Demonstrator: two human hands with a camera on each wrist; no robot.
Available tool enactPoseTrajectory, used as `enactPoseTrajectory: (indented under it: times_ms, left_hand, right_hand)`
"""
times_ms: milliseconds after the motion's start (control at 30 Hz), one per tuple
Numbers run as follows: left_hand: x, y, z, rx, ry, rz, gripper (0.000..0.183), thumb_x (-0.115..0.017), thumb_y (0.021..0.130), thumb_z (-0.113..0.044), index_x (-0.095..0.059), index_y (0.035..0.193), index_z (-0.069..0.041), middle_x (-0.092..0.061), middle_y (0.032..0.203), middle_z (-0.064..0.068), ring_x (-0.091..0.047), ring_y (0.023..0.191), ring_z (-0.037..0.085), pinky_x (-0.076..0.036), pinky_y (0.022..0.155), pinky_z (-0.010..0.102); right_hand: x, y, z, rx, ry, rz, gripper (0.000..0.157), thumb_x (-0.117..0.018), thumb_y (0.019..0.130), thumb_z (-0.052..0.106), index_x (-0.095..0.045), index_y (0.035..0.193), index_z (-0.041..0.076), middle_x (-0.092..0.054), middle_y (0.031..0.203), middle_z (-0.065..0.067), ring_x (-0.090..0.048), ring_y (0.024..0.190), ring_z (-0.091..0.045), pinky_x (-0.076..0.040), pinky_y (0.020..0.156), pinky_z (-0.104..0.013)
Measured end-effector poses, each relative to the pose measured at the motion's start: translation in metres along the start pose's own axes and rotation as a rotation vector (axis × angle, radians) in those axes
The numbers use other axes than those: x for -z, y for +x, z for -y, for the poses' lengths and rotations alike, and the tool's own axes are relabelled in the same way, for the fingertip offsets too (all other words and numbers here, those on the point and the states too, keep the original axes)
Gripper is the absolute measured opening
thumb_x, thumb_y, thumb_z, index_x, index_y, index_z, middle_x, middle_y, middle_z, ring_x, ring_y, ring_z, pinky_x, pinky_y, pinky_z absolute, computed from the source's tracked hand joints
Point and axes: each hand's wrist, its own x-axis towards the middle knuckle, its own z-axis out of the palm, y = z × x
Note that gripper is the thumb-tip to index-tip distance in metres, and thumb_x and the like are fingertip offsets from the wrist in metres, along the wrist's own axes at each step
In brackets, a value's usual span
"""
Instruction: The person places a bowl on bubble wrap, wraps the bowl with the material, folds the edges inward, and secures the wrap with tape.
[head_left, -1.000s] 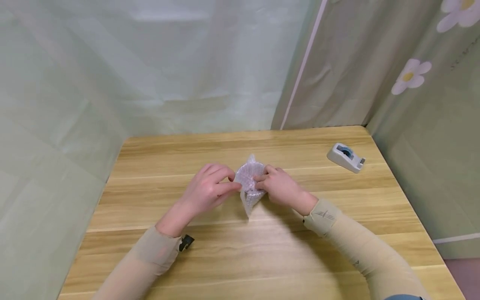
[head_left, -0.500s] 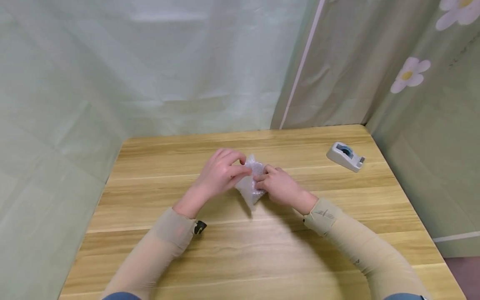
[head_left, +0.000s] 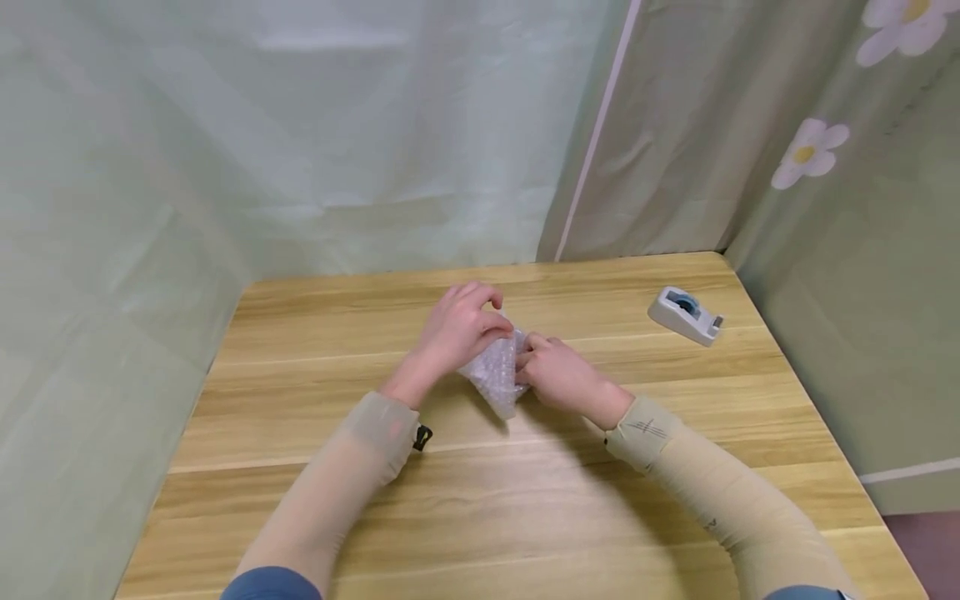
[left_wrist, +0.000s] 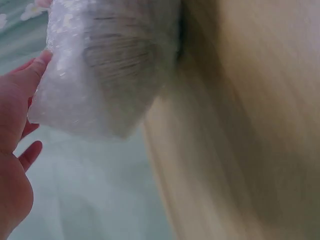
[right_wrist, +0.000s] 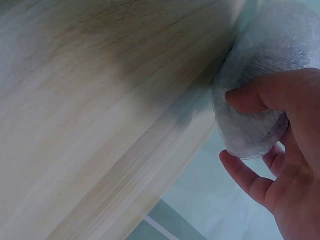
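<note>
A sheet of bubble wrap [head_left: 491, 377] is folded round a small object near the middle of the table. Through the plastic [left_wrist: 70, 95] in the left wrist view, a ridged, darker surface shows dimly; what it is, I cannot tell. My left hand [head_left: 459, 329] pinches the upper edge of a loose flap between thumb and finger and draws it over the top. From the right side, my right hand [head_left: 558, 375] grips the wrapped bundle. Its thumb presses on the bubble wrap [right_wrist: 245, 132] in the right wrist view, with fingers at the other side.
A grey-white tape dispenser [head_left: 684, 315] with a blue roll lies at the table's back right. Pale curtains [head_left: 420, 167] hang behind the wooden table [head_left: 315, 492] and at its sides.
My left hand has moved right and away from me, carrying the bubble wrap flap across the bundle's top. The right hand has stayed in place, its fingertips now partly covered by the flap.
</note>
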Motion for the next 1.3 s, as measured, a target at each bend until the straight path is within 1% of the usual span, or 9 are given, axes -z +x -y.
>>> enactPoseTrajectory:
  times_ms: [200, 300, 567, 700, 867, 967, 1067, 1200, 1300]
  left_hand:
    - [-0.020, 0.006, 0.001, 0.150, -0.023, 0.153, 0.012, -0.088, 0.090, -0.028, -0.087, 0.100, -0.022, -0.067, 0.129, 0.006, -0.056, 0.129, 0.026, -0.043, 0.114, 0.047]
    - [-0.027, 0.007, 0.001, 0.185, -0.026, 0.182, 0.012, -0.088, 0.090, -0.028, -0.087, 0.101, -0.023, -0.066, 0.133, 0.006, -0.054, 0.131, 0.026, -0.043, 0.114, 0.048]
    - [-0.037, 0.009, 0.003, 0.189, -0.022, 0.192, 0.013, -0.092, 0.085, -0.028, -0.087, 0.097, -0.024, -0.061, 0.147, 0.007, -0.049, 0.140, 0.026, -0.042, 0.115, 0.051]
    - [-0.042, 0.002, 0.001, 0.190, -0.004, 0.226, 0.012, -0.092, 0.085, -0.031, -0.087, 0.096, -0.026, -0.058, 0.151, 0.007, -0.049, 0.141, 0.027, -0.042, 0.114, 0.053]
    - [-0.045, -0.007, 0.001, 0.160, 0.030, 0.265, 0.012, -0.092, 0.085, -0.033, -0.088, 0.096, -0.027, -0.059, 0.151, 0.009, -0.053, 0.138, 0.029, -0.045, 0.112, 0.056]
    - [-0.045, -0.008, 0.001, 0.151, 0.050, 0.271, 0.012, -0.093, 0.083, -0.031, -0.088, 0.094, -0.027, -0.059, 0.151, 0.009, -0.056, 0.136, 0.030, -0.048, 0.110, 0.056]
    - [-0.045, -0.006, 0.002, 0.160, 0.066, 0.300, 0.013, -0.094, 0.083, -0.028, -0.087, 0.094, -0.027, -0.058, 0.153, 0.010, -0.056, 0.137, 0.030, -0.048, 0.110, 0.056]
    - [-0.047, 0.000, 0.001, 0.214, 0.055, 0.328, 0.013, -0.094, 0.083, -0.025, -0.084, 0.092, -0.025, -0.054, 0.158, 0.011, -0.052, 0.142, 0.032, -0.045, 0.113, 0.059]
    - [-0.048, 0.004, 0.002, 0.261, 0.027, 0.323, 0.015, -0.094, 0.083, -0.024, -0.081, 0.089, -0.023, -0.052, 0.160, 0.011, -0.051, 0.144, 0.034, -0.045, 0.114, 0.061]
  right_hand:
    - [0.001, 0.000, -0.003, -0.007, 0.010, 0.009, 0.020, -0.080, 0.087, 0.004, -0.085, 0.092, 0.023, -0.079, 0.104, 0.006, -0.061, 0.101, -0.025, -0.059, 0.079, -0.045]
    - [0.002, 0.001, -0.004, -0.005, 0.011, -0.003, 0.018, -0.079, 0.087, 0.004, -0.084, 0.092, 0.021, -0.079, 0.104, 0.005, -0.063, 0.102, -0.025, -0.060, 0.082, -0.044]
    - [0.003, 0.002, -0.007, 0.010, -0.040, -0.008, 0.015, -0.082, 0.087, 0.007, -0.085, 0.097, 0.018, -0.080, 0.105, 0.004, -0.065, 0.102, -0.024, -0.060, 0.085, -0.040]
    - [0.001, -0.001, -0.007, 0.079, -0.064, -0.042, 0.014, -0.084, 0.090, 0.007, -0.085, 0.099, 0.017, -0.080, 0.105, 0.004, -0.066, 0.101, -0.022, -0.059, 0.089, -0.037]
    - [0.000, -0.009, -0.008, 0.162, 0.063, -0.134, 0.022, -0.079, 0.091, -0.002, -0.083, 0.108, 0.011, -0.080, 0.111, -0.001, -0.070, 0.110, -0.023, -0.056, 0.104, -0.035]
    - [0.001, -0.014, -0.009, 0.126, 0.185, -0.158, 0.026, -0.077, 0.090, -0.005, -0.079, 0.113, 0.007, -0.078, 0.116, -0.005, -0.069, 0.118, -0.025, -0.051, 0.113, -0.039]
    - [0.000, -0.016, -0.009, 0.080, 0.225, -0.135, 0.035, -0.075, 0.093, -0.002, -0.074, 0.127, 0.004, -0.075, 0.126, -0.009, -0.066, 0.125, -0.027, -0.048, 0.116, -0.041]
    - [-0.004, -0.016, -0.008, 0.050, 0.143, -0.070, 0.042, -0.075, 0.099, 0.008, -0.070, 0.141, 0.009, -0.070, 0.135, -0.008, -0.061, 0.130, -0.028, -0.050, 0.113, -0.042]
    - [-0.006, -0.015, -0.006, 0.031, 0.074, -0.045, 0.038, -0.075, 0.100, 0.015, -0.073, 0.138, 0.015, -0.067, 0.131, -0.004, -0.058, 0.128, -0.028, -0.055, 0.105, -0.046]
